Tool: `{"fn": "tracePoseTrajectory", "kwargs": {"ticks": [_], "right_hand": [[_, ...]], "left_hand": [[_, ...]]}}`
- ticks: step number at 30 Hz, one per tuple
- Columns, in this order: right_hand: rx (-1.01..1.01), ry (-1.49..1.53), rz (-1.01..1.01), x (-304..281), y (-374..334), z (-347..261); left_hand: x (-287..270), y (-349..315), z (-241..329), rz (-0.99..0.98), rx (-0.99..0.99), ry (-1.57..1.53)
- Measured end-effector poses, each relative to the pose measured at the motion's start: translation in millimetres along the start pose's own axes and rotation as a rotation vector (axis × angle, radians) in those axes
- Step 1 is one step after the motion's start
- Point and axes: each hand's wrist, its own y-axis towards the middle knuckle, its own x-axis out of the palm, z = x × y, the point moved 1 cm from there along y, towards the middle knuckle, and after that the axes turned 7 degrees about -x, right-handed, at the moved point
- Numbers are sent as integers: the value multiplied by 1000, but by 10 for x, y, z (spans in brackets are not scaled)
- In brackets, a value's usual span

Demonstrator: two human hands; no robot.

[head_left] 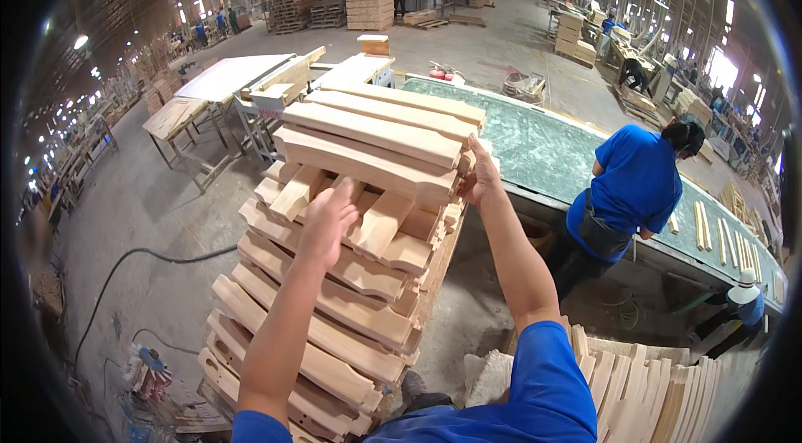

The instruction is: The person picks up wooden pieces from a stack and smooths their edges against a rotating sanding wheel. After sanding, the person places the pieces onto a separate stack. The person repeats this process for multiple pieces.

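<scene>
In front of me rises a tall stack of pale wooden slats [351,288], laid in crossing layers, some with shaped ends. Across its top lie several long slats [380,136] side by side. My left hand [328,224] is over the near side of the stack, fingers stretched out, holding nothing. Below the top layer, short crosswise pieces [386,222] show near that hand. My right hand [482,176] rests against the right ends of the top slats, thumb up and fingers lying along the ends rather than wrapped round one; its fingertips are partly hidden.
A long green-topped table [535,138] runs along the right, with narrow strips [727,238] on it. A co-worker in blue [626,192] stands there. More slats [643,393] stand at lower right. A black hose [159,255] crosses the floor at left, near a work table [225,75].
</scene>
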Motion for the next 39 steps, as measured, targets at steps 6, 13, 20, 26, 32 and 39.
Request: {"fn": "tracePoseTrajectory", "kwargs": {"ticks": [6,13,20,26,32,39], "right_hand": [[44,7,-40,49,-61,179],[7,-155,-387,273,-877,226],[364,-286,-802,547,-950,140],[412,-481,-772,1011,-676,222],[78,-758,-869,1039,-968,344],[-25,-590,-979,816,-2265,709]], "left_hand": [[496,858,-141,177,-164,-32],[285,574,-54,395,-198,-87],[-138,252,81,22,-254,-339],[-8,185,-80,15,-102,-265],[-229,-136,-212,-73,-44,-472],[-468,-1440,-466,40,88,-462]]}}
